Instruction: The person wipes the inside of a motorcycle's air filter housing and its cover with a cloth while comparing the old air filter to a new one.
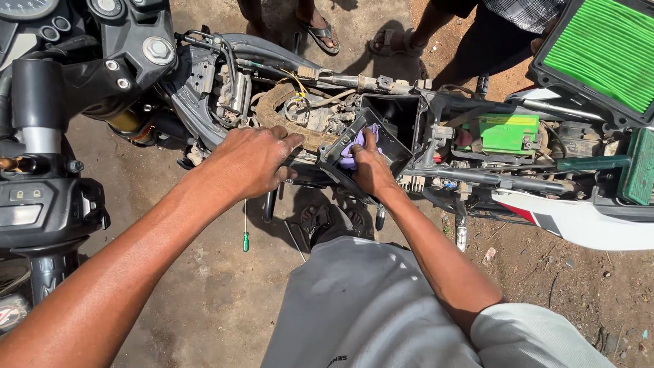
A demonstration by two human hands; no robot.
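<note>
A stripped motorcycle frame [477, 178] lies across the view with its seat and tank off. My left hand [248, 160] rests fingers-down on the frame beside the dirty engine top [286, 112], holding nothing that I can see. My right hand [371, 167] presses a purple cloth [355, 144] against the inner edge of the open black airbox [398, 116]. The cloth is bunched under my fingers.
A green battery [507, 131] sits in the frame to the right. A green pleated air filter [603, 51] is held up at top right. Handlebars and controls [48, 136] fill the left. A green-handled screwdriver [246, 235] lies on the ground. Another person's sandalled feet [320, 31] stand behind.
</note>
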